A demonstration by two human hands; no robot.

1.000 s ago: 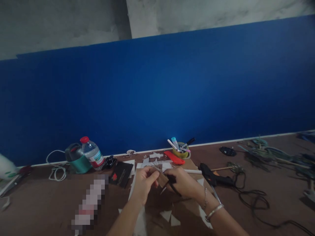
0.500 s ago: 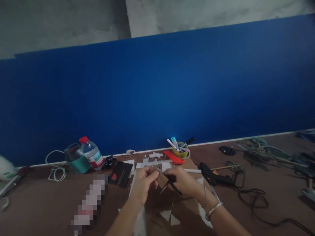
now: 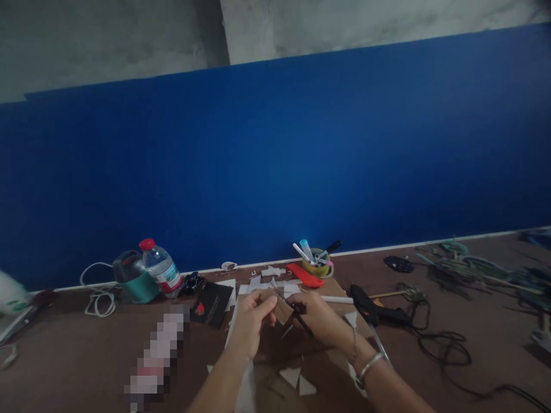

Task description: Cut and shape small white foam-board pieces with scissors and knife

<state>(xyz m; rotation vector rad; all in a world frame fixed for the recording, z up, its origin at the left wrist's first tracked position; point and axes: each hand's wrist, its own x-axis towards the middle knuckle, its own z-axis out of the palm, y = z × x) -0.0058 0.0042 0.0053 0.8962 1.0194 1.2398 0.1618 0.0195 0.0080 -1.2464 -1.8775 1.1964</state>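
The left hand (image 3: 253, 318) has its thumb and fingers pinched narrow on a small piece of brown card (image 3: 283, 311), held over the cardboard sheet (image 3: 333, 285) and well in from the far edge of the brown table (image 3: 77, 355). The right hand (image 3: 321, 315) is curled round the dark handle of what look like scissors (image 3: 302, 321), just to the right of the card; I cannot tell whether the blades are parted or closed. The likeliest trouble, to my mind, is a nicked left fingertip, because the card is so small that the pinch sits close to where the blades seem to be. A slack pinch could also let the card twist, giving a crooked edge, or drop it among the white scraps (image 3: 290, 377) lying below the hands, where it might be mislaid. The dim light would make a wandering cut harder to notice. By the right edge of the sheet lies a black glue gun (image 3: 379, 310), near the right forearm; were it warm, which does not show, an outward swing of the elbow could bring skin against it, and the bangle (image 3: 369, 370) might snag its loose cord (image 3: 447, 361). The water bottle (image 3: 162, 268), near the table's far edge, stands well apart and looks a minor risk
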